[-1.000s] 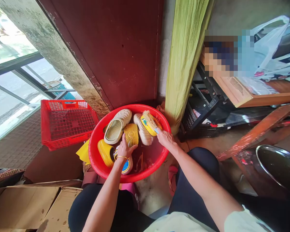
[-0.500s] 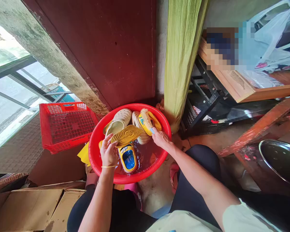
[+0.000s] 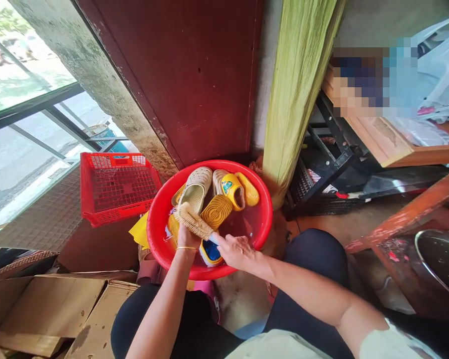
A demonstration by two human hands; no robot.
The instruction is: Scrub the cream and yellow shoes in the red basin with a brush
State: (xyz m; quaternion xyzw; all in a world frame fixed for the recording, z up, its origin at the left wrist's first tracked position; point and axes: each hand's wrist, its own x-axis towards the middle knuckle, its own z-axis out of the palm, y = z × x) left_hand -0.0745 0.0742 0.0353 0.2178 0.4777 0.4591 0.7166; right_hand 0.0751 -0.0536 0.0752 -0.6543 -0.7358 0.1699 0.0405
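A red basin of water holds several shoes. My left hand grips a yellow slipper, its ridged sole turned up; the fingers are partly hidden behind the brush. My right hand is closed around the pale blue handle of a scrub brush. The tan bristles lie across the near end of the sole, over my left fingers. Beneath my hands sits a yellow slipper with a blue inside. A cream clog and a yellow slipper with a cartoon picture lie at the back.
Left of the basin stands a red plastic crate. Cardboard boxes lie at lower left. A wooden post rises behind the basin's right side. On the right are a wooden tray and a metal pot.
The brush has swung left and toward me, from the cartoon slipper onto the sole in my left hand. The held slipper has tilted. The camera view has shifted slightly.
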